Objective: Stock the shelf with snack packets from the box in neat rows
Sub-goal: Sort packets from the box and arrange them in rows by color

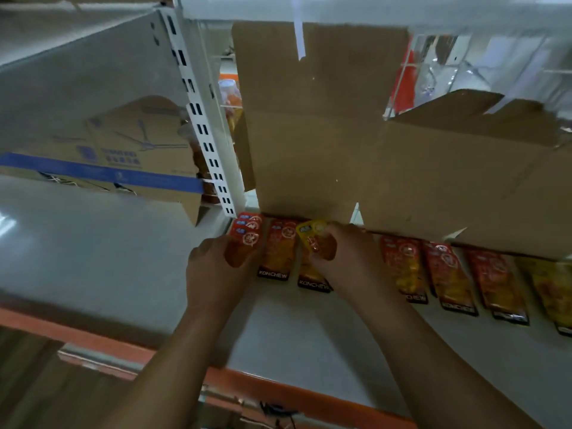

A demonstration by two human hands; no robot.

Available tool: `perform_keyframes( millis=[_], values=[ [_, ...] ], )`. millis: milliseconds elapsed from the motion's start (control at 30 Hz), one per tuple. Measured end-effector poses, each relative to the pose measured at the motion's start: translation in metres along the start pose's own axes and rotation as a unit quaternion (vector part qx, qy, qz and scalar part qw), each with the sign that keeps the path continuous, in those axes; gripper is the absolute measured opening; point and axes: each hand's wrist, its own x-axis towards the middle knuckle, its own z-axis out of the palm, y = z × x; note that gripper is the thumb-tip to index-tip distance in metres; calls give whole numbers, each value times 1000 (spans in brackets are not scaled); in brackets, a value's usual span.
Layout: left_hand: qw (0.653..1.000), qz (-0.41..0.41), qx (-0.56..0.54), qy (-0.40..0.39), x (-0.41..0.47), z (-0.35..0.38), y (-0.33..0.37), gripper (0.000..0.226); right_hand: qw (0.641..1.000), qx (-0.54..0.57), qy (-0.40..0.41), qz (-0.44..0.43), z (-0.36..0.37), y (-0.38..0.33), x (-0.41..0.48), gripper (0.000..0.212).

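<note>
Both arms reach forward over the white shelf (309, 335). The left hand (213, 270) lies palm down, fingers curled onto a red packet (247, 233) at the row's far-left end. The right hand (346, 255) pinches a yellow packet (312, 232) just beside it. More packets (448, 274) line up rightward; the open cardboard box (340, 134) stands directly behind both hands.

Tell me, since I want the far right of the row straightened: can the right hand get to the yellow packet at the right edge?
Probably yes. The right hand is busy on a yellow packet mid-row, but bare shelf lies in front of the row toward the edge packet.
</note>
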Motion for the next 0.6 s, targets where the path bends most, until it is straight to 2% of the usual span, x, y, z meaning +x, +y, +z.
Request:
perform_keyframes(
  millis=[167,333,433,600],
  values=[
    [999,-36,-7,-6,19,11,-7,65,1000,-7,-5,15,8,-7,3,25],
    [999,-50,4,-4,28,20,-21,56,999,5,-2,38,13,-4,5,30],
    [999,-53,-5,5,24,19,-14,66,999,-10,-1,31,15,-6,7,21],
    [998,-57,2,1,21,19,-9,76,999,-19,4,39,18,-6,8,28]
  ],
)
